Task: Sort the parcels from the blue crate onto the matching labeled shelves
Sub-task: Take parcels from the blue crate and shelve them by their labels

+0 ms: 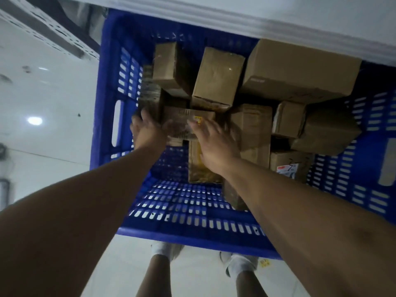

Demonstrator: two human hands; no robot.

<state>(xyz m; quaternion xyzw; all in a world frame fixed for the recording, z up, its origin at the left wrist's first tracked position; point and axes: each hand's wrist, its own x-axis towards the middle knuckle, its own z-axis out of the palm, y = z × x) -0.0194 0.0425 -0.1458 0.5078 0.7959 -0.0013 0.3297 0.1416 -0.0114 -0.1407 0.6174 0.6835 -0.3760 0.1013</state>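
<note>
I look straight down into a blue slotted crate [111, 129] holding several brown cardboard parcels. Both arms reach in. My left hand [147, 131] grips the left side of a small brown parcel [184, 116] that carries a yellow and red sticker near its right end. My right hand [212, 142] lies on that parcel's right side with its fingers spread and nearly straight. A large box [300, 69] sits at the back right, and two upright boxes [216, 76] stand at the back middle. The parcel's lower half is blurred.
A white shelf edge [267, 24] overhangs the crate's far side. A perforated white shelf rail [47, 28] runs at the upper left. White glossy floor [42, 103] lies to the left. My two feet in white shoes [240, 264] stand just before the crate's near rim.
</note>
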